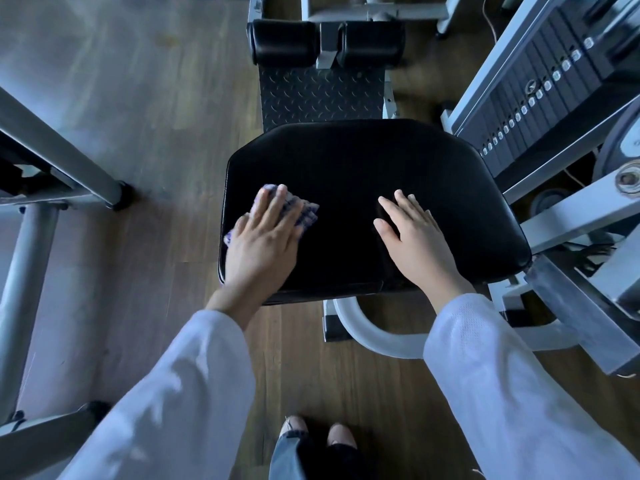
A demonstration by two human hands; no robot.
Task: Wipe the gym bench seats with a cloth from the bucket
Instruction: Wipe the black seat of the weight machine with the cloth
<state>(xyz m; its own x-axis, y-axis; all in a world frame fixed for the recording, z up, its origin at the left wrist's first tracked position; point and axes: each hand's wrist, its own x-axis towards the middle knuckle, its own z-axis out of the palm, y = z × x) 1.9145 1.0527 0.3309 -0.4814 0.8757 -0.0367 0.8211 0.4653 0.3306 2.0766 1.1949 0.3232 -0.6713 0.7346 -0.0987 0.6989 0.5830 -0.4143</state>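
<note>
A black padded seat (363,161) of a gym machine fills the middle of the head view. My left hand (265,237) lies flat with straight fingers on a purple-and-white checked cloth (306,214), pressing it onto the seat's left part near the edge. Most of the cloth is hidden under the hand. My right hand (414,233) rests flat on the seat's right part, fingers spread, holding nothing. No bucket is in view.
Two black roller pads (284,41) and a tread plate (322,95) lie beyond the seat. A weight stack (540,95) and grey frame stand close on the right. Grey metal legs (59,161) of another machine stand left. Wooden floor (166,98) lies between them. My feet are below.
</note>
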